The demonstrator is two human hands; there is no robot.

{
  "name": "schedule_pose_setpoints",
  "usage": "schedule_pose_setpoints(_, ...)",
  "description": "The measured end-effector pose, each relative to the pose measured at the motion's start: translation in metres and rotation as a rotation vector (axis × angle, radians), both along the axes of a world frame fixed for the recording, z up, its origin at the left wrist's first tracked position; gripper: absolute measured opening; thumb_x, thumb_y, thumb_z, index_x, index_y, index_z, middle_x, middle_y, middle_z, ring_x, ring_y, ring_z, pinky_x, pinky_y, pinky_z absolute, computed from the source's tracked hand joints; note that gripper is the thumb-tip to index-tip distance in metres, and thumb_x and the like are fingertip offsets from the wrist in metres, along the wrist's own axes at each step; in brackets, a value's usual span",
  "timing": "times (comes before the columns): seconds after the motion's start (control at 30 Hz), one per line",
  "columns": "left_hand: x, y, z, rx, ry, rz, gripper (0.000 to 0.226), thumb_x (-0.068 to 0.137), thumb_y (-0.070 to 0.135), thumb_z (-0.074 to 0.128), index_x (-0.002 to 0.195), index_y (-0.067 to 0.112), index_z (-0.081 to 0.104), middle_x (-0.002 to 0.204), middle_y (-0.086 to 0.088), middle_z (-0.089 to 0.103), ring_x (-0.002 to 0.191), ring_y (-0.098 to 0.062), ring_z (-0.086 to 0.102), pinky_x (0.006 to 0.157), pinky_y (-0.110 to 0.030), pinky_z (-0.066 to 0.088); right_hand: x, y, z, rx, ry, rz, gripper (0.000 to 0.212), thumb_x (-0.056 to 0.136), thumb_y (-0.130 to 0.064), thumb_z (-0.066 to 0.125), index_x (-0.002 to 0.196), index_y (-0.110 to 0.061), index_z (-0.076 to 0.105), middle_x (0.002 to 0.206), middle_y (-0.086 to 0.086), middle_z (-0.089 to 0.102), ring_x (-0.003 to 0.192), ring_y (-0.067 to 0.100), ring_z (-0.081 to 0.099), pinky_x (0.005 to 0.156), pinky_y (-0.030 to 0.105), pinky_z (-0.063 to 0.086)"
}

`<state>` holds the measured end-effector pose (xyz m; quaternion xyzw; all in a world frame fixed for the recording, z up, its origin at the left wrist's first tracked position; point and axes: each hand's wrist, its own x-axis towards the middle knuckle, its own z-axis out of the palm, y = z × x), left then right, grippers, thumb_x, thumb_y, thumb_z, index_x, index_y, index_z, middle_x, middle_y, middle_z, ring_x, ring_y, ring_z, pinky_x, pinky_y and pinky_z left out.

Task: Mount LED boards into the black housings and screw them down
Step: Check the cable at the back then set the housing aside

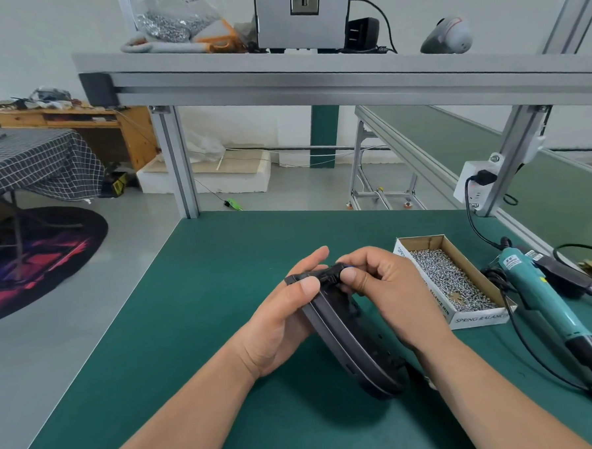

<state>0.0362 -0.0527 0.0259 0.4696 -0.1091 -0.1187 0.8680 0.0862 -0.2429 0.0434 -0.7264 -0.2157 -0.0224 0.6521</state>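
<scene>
Both hands hold a smooth, curved black plastic housing (354, 341) tilted above the green matte table (195, 298): the left hand (279, 324) has a grip on its side, the right hand (383, 288) pinches its top end. Just right, a cardboard box (478, 319) of shiny screws reads "SPRING BALANC". Beyond lies a teal screwdriver (545, 300).

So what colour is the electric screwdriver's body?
Teal, with a black tip end; the electric screwdriver shows clearly in the head view.

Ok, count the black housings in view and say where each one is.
1: the black housing is held over the green table by the left hand and right hand. Others may be out of view.
</scene>
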Motion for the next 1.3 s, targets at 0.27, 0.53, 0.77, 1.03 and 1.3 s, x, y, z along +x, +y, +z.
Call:
schedule_pose_setpoints(0.27,0.000,0.001,0.004,0.060,-0.001,0.004,0.094,0.073,0.049,0.092,0.153,0.018,0.054,0.138,-0.015,0.059,0.130,-0.039,0.062,0.108,-0.050,0.053,0.001,0.000,0.001,-0.035,0.014,0.020,0.007,0.088,-0.029,0.072,0.092,-0.024,0.074,0.073,0.006,0.075,0.066,0.012,0.066,0.062,0.018,0.047)
schedule_pose_setpoints(0.53,0.001,0.003,-0.001,0.099,-0.020,0.010,0.082,0.081,0.047,0.085,0.153,0.020,0.055,0.143,-0.016,0.057,0.135,-0.037,0.059,0.114,-0.051,0.048,0.004,-0.005,0.004,-0.267,-0.147,0.022,0.013,0.092,-0.046,0.065,0.098,-0.036,0.072,0.080,-0.006,0.075,0.078,0.011,0.071,0.079,0.035,0.055)
schedule_pose_setpoints(0.77,0.005,0.007,-0.006,0.100,0.002,0.015,0.068,0.087,0.041,0.068,0.150,0.018,0.056,0.150,-0.028,0.055,0.131,-0.044,0.059,0.112,-0.056,0.050,0.006,-0.007,0.002,-0.349,-0.145,0.026,0.018,0.093,-0.031,0.068,0.105,-0.043,0.072,0.092,-0.016,0.076,0.088,0.004,0.070,0.085,0.027,0.053)
schedule_pose_setpoints(1.03,0.006,0.005,-0.009,0.113,-0.021,0.001,0.068,0.086,0.038,0.068,0.149,0.017,0.057,0.154,-0.023,0.054,0.131,-0.039,0.058,0.118,-0.061,0.042,0.008,-0.008,0.014,-0.405,-0.109,0.117,0.009,0.090,-0.027,0.069,0.097,-0.032,0.067,0.088,-0.009,0.074,0.083,0.010,0.064,0.083,0.035,0.052)
schedule_pose_setpoints(1.3,0.006,0.004,-0.010,0.096,-0.023,0.021,0.067,0.087,0.038,0.068,0.149,0.014,0.056,0.151,-0.026,0.055,0.129,-0.039,0.060,0.113,-0.057,0.049,0.004,-0.005,0.015,-0.484,-0.131,0.090,0.015,0.102,-0.013,0.068,0.104,-0.027,0.071,0.096,-0.016,0.073,0.092,0.002,0.065,0.085,0.024,0.048)
